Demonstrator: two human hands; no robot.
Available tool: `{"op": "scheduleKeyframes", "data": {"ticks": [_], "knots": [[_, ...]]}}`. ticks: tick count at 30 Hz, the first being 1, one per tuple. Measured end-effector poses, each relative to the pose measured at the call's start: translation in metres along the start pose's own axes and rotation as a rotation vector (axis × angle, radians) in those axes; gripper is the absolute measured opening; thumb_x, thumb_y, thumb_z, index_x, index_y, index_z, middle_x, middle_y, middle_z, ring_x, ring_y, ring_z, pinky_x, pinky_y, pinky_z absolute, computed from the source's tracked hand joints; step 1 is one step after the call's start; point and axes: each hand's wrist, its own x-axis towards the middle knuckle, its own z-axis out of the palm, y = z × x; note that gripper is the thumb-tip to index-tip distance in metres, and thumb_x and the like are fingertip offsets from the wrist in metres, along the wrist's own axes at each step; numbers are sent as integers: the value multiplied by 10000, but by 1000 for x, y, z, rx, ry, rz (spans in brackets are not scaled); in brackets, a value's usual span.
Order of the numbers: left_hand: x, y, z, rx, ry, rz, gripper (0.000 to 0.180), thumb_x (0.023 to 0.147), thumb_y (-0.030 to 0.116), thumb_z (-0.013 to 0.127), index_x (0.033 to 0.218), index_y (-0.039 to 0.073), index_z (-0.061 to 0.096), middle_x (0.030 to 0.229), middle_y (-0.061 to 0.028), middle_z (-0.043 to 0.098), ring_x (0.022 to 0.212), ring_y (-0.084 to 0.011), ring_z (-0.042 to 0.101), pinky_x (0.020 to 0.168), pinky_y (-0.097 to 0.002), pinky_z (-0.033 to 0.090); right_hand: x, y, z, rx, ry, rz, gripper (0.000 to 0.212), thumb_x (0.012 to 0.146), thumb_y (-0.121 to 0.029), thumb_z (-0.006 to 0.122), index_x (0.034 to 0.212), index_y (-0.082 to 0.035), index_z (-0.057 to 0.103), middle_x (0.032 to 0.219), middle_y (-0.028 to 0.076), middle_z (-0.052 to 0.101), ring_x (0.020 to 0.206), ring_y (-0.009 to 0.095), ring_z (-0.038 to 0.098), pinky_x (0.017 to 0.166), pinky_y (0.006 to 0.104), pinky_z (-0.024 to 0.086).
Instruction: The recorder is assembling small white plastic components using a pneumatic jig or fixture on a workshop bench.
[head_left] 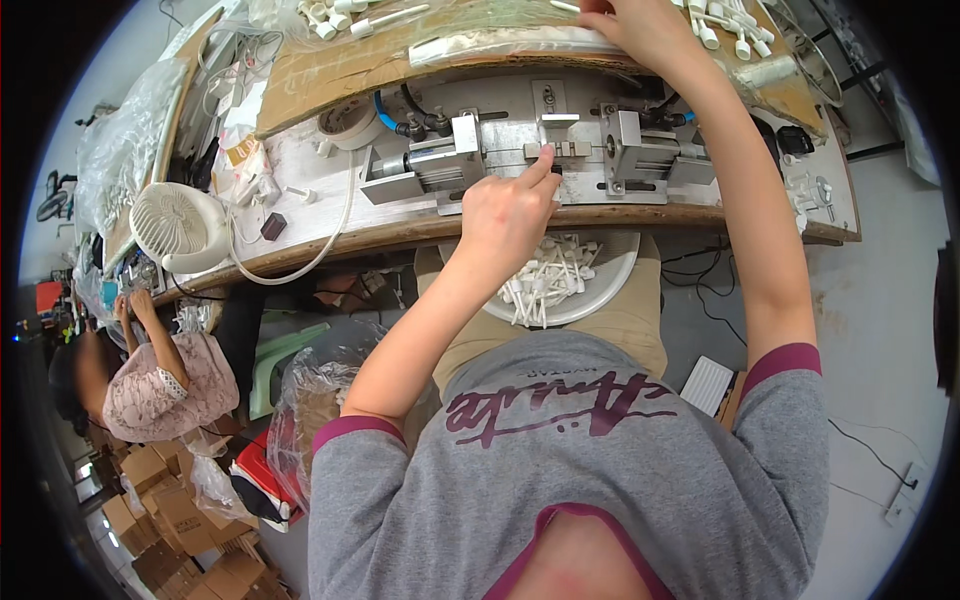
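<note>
My left hand (508, 215) reaches over the front edge of the bench. Its index fingertip touches a small metal holding block (572, 150) in the middle of a two-sided metal fixture; its other fingers are curled under, and what they may hold is hidden. At the far side my right hand (645, 32) is partly cut off by the upper edge, its fingers closed at the end of a thin white plastic stick (565, 6). Below my left hand, a white bowl (622, 285) on my lap holds many white plastic sticks with thick ends (545, 285).
Metal clamp units flank the block on the left (430, 160) and right (650, 150). A cardboard sheet (330, 85) bears more white pieces (725, 25). Left stand a tape roll (350, 125) and a white fan (180, 225). A co-worker (150, 385) sits beyond, near cardboard boxes (185, 500).
</note>
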Motion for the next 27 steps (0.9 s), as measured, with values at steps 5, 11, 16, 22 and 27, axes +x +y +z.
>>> {"op": "scheduleKeyframes", "data": {"ticks": [5,11,16,22,27], "knots": [[3,0,-3,5,-47,10,276,741,212,787,991,104,744,1214,-32,695,676,-252,698,625,-322,560,-23,24,-19,116,-166,-8,269,872,-128,646,1108,-15,710,1102,191,683,983,347,646,819,405,519],[39,-21,-35,-214,48,-36,292,799,363,798,981,138,754,1073,-20,733,615,-160,666,598,-287,534,-84,-15,-6,349,176,-194,111,878,-54,659,987,-36,672,1065,64,697,891,214,693,731,313,561],[112,-60,-48,-119,400,95,145,852,159,758,972,79,745,787,-56,697,586,-118,577,554,-245,457,-137,-32,40,232,334,-271,151,829,45,622,958,-29,648,1071,83,664,940,287,658,797,372,551],[109,-24,-69,-283,420,78,103,869,79,695,961,37,714,823,-113,674,610,-216,617,558,-308,470,-173,-32,55,252,491,-285,204,750,58,677,929,-40,682,937,63,669,834,249,635,706,355,514],[18,-25,-56,-308,366,-19,105,867,57,734,971,51,748,799,-18,705,579,-55,533,535,-202,415,-240,-27,98,336,210,-183,183,752,20,691,920,-51,680,925,65,663,823,259,623,723,361,502]]}}
